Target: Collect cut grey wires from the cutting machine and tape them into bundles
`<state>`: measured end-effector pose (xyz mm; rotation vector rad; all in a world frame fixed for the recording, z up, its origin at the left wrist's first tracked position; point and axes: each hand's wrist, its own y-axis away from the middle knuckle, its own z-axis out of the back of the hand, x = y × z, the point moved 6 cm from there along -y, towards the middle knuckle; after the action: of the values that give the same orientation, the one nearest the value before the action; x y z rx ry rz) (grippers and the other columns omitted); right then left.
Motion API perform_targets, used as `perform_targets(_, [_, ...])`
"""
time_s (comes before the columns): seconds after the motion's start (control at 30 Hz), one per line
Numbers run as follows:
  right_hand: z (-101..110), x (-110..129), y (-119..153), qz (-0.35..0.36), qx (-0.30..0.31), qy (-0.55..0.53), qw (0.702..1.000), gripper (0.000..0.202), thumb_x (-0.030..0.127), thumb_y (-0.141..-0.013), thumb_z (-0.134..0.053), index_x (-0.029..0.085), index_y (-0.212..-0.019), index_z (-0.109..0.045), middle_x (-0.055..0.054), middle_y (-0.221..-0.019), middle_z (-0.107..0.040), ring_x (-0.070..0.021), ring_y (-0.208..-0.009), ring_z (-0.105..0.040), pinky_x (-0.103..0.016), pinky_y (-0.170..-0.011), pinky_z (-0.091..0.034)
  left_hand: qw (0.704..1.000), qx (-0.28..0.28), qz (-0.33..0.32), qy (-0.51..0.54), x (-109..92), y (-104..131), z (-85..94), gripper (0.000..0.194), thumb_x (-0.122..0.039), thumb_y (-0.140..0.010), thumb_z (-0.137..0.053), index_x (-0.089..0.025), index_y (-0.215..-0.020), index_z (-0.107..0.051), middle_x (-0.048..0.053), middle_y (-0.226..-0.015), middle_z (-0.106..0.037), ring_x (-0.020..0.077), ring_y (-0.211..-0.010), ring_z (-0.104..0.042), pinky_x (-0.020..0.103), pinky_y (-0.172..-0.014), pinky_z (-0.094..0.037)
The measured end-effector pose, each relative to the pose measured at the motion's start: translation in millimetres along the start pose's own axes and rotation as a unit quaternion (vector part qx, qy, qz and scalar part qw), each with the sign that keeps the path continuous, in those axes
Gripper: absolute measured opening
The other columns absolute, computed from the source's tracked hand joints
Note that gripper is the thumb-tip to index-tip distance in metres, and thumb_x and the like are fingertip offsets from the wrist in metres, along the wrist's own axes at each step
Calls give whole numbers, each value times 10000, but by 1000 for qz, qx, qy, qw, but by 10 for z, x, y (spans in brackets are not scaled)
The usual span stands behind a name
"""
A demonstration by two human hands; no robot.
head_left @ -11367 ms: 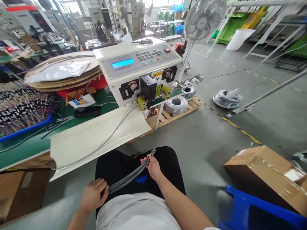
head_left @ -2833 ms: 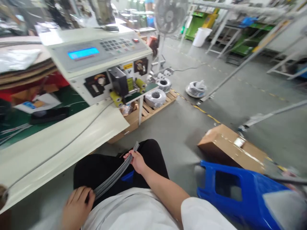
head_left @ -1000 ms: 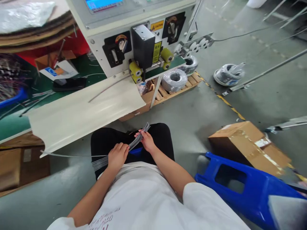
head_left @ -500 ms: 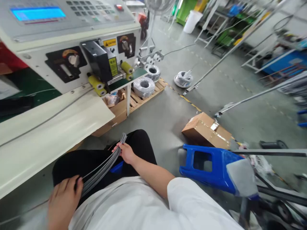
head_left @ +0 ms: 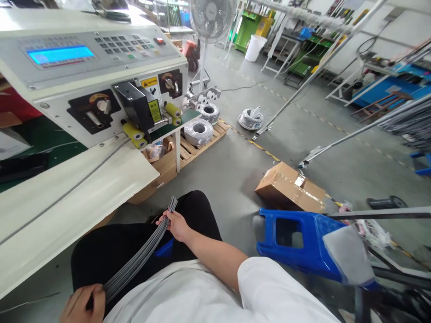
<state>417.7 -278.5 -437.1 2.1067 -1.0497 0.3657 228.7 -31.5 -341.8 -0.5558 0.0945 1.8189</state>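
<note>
A bundle of thin grey cables [head_left: 136, 260] lies slantwise over my lap. My right hand [head_left: 176, 225] is closed round it near its upper end, with the cut tips sticking out past the fingers. At the lower left my left hand [head_left: 84, 303] is closed on the bundle's other end. To the left, a single grey cable [head_left: 67, 191] runs down a cream sloping tray [head_left: 111, 181] from the yellow rollers [head_left: 134, 134] of a machine [head_left: 40, 105] with a lit blue display.
A blue plastic stool [head_left: 314, 237] lies to the right, beside a cardboard box [head_left: 291, 186]. Cable coils [head_left: 198, 132] rest on a wooden pallet [head_left: 220, 131] beyond the tray. A fan [head_left: 210, 18] stands farther back, and metal poles [head_left: 319, 74] slant across the right.
The view has tilted up, showing more of the machine and fan. My left hand has moved down and left along the bundle. A strand that ran apart from the bundle now lies with it.
</note>
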Motion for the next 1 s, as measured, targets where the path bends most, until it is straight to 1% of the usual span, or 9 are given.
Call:
perform_targets(0.13, [-7,-8,8,8,2,4,1000,366,506,-763,-735,189,-894,-608,-35,-800,-699,-251,-846,-714,-371,-756,-523,993,29,-95,-56,-79,-71,-42,122,-276,-862,-508,-254,-788,-603,-1,-797,-647,202,-756,-612,341,-686,-487])
perform_targets(0.3, [-37,17,23,17,-15,17,1000,314,467,-772,-742,198,-879,-622,-53,-865,-732,-246,-957,-697,-374,-862,-509,967,63,-220,-113,-445,-283,-18,127,-193,-870,-535,-233,-828,-648,5,-811,-644,155,-812,-614,283,-759,-497])
perform_targets(0.37, [-49,5,32,4,-13,8,1000,298,443,-763,-757,200,-881,-631,-51,-872,-735,-243,-964,-696,-371,-871,-508,960,38,-251,-117,-671,-413,62,140,-177,-858,-541,-232,-887,-666,17,-834,-652,156,-825,-614,283,-756,-497])
perform_targets(0.5, [-67,-37,58,-32,11,-23,999,291,407,-752,-778,203,-912,-645,-33,-847,-719,-255,-934,-706,-394,-840,-526,945,-78,-306,-89,-1237,-768,391,230,-143,-806,-594,-231,-1008,-659,30,-913,-670,174,-883,-607,307,-816,-498])
perform_targets(0.57, [-55,-54,62,-43,13,-30,999,305,389,-743,-791,197,-935,-654,-21,-826,-707,-249,-909,-710,-400,-843,-532,942,-143,-290,-87,-1468,-1034,602,273,-158,-801,-615,-232,-1063,-643,48,-971,-665,201,-930,-598,346,-871,-491])
perform_targets(0.63, [-38,-63,58,-47,8,-32,998,323,378,-745,-793,190,-973,-663,-9,-803,-697,-231,-878,-709,-398,-861,-534,952,-177,-222,-108,-1587,-1356,775,332,-222,-834,-605,-219,-1166,-610,92,-1071,-640,249,-1022,-576,397,-926,-473])
perform_targets(0.77, [-36,-65,55,-50,14,-30,998,313,363,-763,-779,193,-1006,-677,5,-774,-686,-203,-838,-702,-395,-890,-536,975,-146,-86,-146,-1568,-1850,898,542,-418,-916,-510,-152,-1384,-451,180,-1219,-563,320,-1145,-517,442,-949,-458])
perform_targets(0.87, [-51,-55,62,-55,22,-34,998,252,355,-771,-772,199,-946,-681,-3,-796,-695,-204,-845,-702,-405,-910,-533,983,-95,-65,-145,-1498,-1928,850,545,-505,-941,-440,-182,-1380,-442,155,-1190,-580,299,-1105,-540,400,-871,-476])
perform_targets(1.0, [-70,-44,66,-59,28,-39,997,224,345,-765,-779,194,-892,-671,-21,-825,-712,-225,-899,-710,-412,-932,-523,984,-48,-87,-146,-1411,-1801,814,437,-526,-949,-425,-225,-1251,-523,90,-1110,-621,249,-1035,-569,350,-808,-462])
